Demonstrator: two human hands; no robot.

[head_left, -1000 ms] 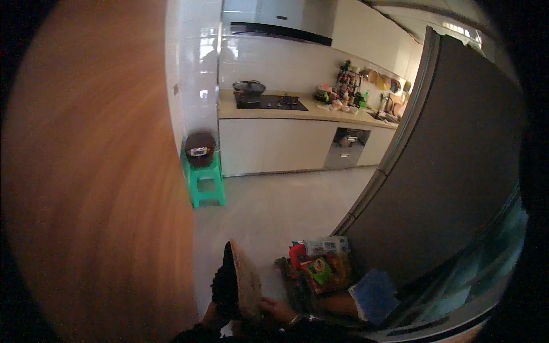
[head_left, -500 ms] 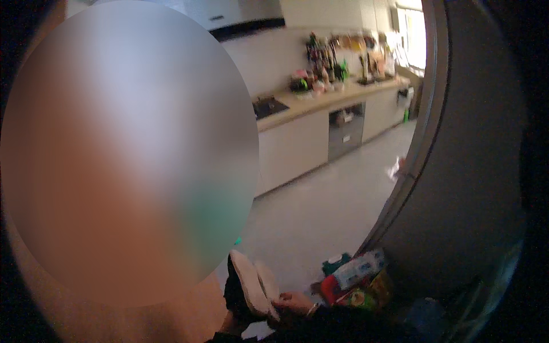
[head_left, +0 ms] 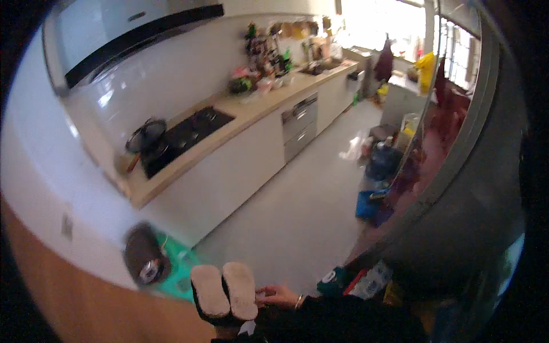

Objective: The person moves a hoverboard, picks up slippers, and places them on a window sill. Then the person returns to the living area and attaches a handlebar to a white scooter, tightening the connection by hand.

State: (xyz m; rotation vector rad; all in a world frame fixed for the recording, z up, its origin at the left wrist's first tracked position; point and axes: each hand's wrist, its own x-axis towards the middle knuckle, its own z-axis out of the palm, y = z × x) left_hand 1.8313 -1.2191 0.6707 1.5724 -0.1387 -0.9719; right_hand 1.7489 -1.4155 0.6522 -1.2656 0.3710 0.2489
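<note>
A pair of slippers with pale beige soles and dark edges is held up low in the middle, side by side. The soles face me. My left hand is beneath them, mostly hidden behind the soles; only a bit of skin shows, and it seems to carry their weight. From the right, my right hand reaches in, with its fingers bent against the outer edge of the right slipper. Dark sleeves cover my forearms. Below the slippers shows a small white piece, too unclear to name.
A kitchen counter with a black hob and a pan runs along the left. A green bag and a dark rounded thing lie nearby. Packages sit low right, beside a dark panel.
The view has turned rightward, showing more of the kitchen. A blurred patch that covered the left side is gone. The slippers have turned from slanting to nearly upright, soles toward me.
</note>
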